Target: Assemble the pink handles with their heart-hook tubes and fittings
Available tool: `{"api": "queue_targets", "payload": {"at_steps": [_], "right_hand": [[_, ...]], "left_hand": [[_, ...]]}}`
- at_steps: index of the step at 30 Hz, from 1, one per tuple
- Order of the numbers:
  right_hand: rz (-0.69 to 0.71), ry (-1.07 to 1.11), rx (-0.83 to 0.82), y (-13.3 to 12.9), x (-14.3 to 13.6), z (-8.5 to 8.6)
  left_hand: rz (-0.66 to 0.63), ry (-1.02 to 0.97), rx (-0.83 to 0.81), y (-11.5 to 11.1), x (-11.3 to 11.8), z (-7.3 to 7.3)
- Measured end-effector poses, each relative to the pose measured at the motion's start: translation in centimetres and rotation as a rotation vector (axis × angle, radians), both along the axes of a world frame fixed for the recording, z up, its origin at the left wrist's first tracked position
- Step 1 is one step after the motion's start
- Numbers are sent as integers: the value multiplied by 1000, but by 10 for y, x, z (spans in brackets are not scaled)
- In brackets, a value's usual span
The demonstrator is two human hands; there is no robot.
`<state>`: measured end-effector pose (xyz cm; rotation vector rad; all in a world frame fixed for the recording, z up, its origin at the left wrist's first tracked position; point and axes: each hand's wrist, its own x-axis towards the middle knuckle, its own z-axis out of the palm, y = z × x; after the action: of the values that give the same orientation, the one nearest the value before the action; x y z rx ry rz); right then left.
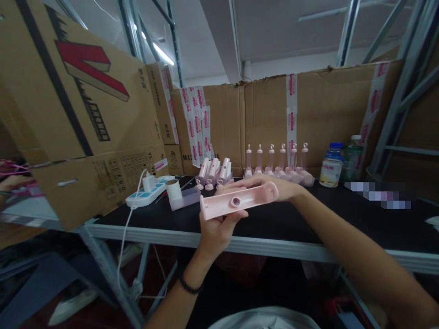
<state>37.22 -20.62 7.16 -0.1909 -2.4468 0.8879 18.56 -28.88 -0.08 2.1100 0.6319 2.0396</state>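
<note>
My left hand [219,230] is closed around a pale pink plastic half-shell [255,199]. The shell's hollow side faces me, with a round nut-like boss in its middle and rounded ends. Behind the shell's right end is my right hand [286,188], its fingers stretched out to the left and partly hidden by the shell. Whether the right hand touches the shell I cannot tell. Just beyond the fingers lie small pink ring-topped caps [209,184]. Several glossy pink cylinders [213,170] stand tilted behind them.
Several clear pink tubes with ring tops [282,157] stand at the back. A tape roll [173,188] sits by a power strip [151,192] at left. A white jar [331,171] and green bottle [352,157] stand right. Cardboard walls [264,119] enclose the black table [274,226].
</note>
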Motion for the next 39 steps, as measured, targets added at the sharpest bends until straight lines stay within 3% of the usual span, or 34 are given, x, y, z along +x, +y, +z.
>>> {"api": "queue_targets", "payload": {"at_steps": [5, 14, 20, 24, 34, 39], "right_hand": [[20, 85, -116, 0, 25, 14], [83, 308, -93, -19, 15, 0], [-37, 316, 199, -35, 5, -1], [-25, 378, 271, -37, 1, -6], [-51, 419, 235, -51, -12, -14], [-142, 524, 143, -54, -17, -11]], "left_hand": [[16, -27, 46, -2, 0, -8], [108, 154, 117, 0, -9, -1], [147, 292, 152, -1, -14, 9], [184, 382, 236, -5, -15, 14], [262, 325, 164, -8, -20, 7], [301, 278, 259, -7, -25, 6]]}}
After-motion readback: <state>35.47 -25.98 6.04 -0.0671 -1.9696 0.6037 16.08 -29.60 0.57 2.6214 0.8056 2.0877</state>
